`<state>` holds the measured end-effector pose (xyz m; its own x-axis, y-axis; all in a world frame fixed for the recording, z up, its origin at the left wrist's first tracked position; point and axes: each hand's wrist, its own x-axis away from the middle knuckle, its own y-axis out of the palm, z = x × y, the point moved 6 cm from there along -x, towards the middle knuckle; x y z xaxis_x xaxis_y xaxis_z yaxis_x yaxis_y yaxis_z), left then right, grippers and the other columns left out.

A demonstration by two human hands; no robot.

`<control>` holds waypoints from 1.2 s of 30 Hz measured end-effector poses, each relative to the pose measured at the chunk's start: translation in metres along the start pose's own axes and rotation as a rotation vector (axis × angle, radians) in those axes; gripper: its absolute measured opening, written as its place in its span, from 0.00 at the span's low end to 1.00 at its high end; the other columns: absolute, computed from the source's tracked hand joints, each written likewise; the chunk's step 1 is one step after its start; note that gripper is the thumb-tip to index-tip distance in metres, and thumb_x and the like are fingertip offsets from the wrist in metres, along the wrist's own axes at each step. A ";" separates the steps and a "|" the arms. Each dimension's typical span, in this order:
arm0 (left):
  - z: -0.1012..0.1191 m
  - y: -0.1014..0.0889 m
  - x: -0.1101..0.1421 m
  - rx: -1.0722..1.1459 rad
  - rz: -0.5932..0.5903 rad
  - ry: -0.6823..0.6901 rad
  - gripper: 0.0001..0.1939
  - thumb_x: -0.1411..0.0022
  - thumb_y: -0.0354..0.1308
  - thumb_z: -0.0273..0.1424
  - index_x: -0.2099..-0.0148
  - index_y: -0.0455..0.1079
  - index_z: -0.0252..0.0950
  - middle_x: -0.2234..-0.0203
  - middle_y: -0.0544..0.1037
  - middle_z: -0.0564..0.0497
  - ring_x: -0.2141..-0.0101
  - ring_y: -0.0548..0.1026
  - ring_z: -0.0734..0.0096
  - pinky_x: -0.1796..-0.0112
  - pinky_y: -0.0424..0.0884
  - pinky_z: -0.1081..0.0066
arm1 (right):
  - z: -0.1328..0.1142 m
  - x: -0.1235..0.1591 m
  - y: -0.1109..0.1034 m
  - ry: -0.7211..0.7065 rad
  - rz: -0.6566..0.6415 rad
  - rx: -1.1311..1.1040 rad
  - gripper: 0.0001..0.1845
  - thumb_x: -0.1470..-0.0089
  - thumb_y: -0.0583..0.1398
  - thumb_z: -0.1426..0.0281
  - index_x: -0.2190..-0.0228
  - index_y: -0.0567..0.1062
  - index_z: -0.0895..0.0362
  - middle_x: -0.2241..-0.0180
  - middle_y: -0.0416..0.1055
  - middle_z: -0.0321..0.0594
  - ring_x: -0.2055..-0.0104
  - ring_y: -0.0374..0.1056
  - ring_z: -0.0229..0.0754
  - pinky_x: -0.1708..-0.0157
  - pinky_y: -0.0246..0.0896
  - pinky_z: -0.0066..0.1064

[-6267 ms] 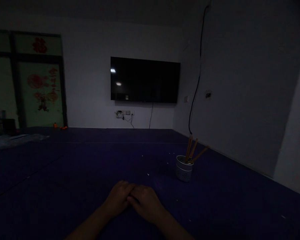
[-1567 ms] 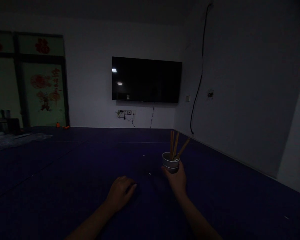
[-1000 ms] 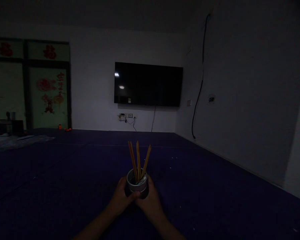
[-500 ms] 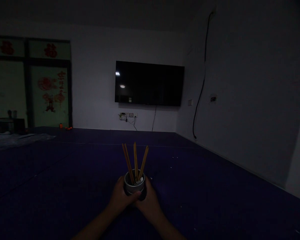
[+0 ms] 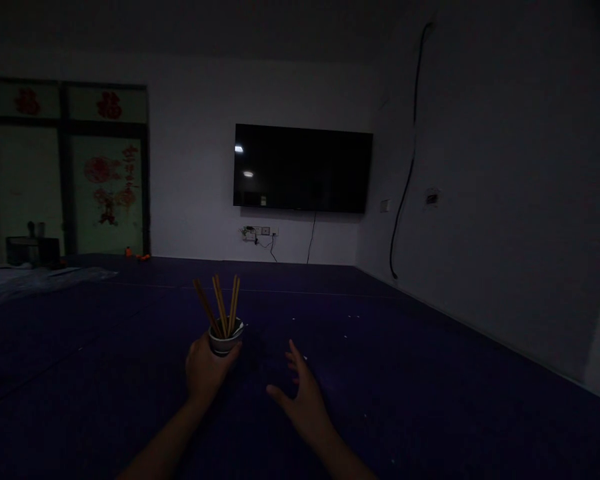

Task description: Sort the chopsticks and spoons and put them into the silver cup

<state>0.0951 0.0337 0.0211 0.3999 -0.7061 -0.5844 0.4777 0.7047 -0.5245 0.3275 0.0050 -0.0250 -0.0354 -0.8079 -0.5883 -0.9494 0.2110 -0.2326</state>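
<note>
My left hand (image 5: 205,370) is closed round a grey-white chopstick holder (image 5: 225,345), thumb along its near side. Several wooden chopsticks (image 5: 221,303) stand in the holder and fan out above its rim. A small whitish thing also shows inside at the right, too dim to name. The hand covers much of the holder's lower part, and whether its base touches the dark blue surface (image 5: 280,307) cannot be made out. To the right, my right hand (image 5: 300,400) is open and holds nothing, its fingers and thumb apart, a short way from the holder.
Small white scraps (image 5: 345,337) are scattered on the blue surface. Crumpled clear plastic (image 5: 55,280) and a dark box (image 5: 33,251) lie at the far left, with small orange things (image 5: 143,257) near the door. A television (image 5: 303,168) and a loose black cable (image 5: 410,173) hang on the walls.
Earlier my right hand took the chopstick holder from the right and brought it to the middle, where both hands held it. Now the left hand has carried it left and the right has let go.
</note>
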 end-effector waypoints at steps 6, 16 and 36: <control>-0.016 -0.004 0.000 -0.084 0.023 -0.200 0.32 0.52 0.54 0.54 0.54 0.68 0.34 0.61 0.77 0.38 0.55 0.73 0.47 0.61 0.69 0.57 | 0.004 0.000 0.000 0.014 -0.007 0.015 0.44 0.56 0.65 0.64 0.40 0.55 0.45 0.47 0.66 0.43 0.48 0.65 0.51 0.51 0.61 0.47; -0.021 -0.005 -0.001 -0.062 0.025 -0.264 0.31 0.53 0.56 0.52 0.54 0.68 0.35 0.60 0.77 0.39 0.55 0.72 0.47 0.62 0.68 0.59 | 0.004 -0.001 0.000 0.006 -0.018 0.045 0.42 0.54 0.64 0.64 0.40 0.56 0.46 0.47 0.66 0.44 0.49 0.66 0.50 0.52 0.62 0.45; -0.030 0.006 -0.001 0.067 0.013 -0.298 0.31 0.51 0.56 0.50 0.49 0.64 0.37 0.56 0.75 0.40 0.51 0.70 0.48 0.57 0.67 0.59 | 0.005 0.000 0.003 0.036 -0.083 0.081 0.40 0.51 0.62 0.63 0.39 0.54 0.47 0.46 0.64 0.45 0.47 0.64 0.48 0.50 0.60 0.44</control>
<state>0.0745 0.0406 0.0001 0.6134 -0.6936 -0.3778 0.5178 0.7144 -0.4707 0.3266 0.0087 -0.0298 0.0296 -0.8432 -0.5369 -0.9212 0.1855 -0.3421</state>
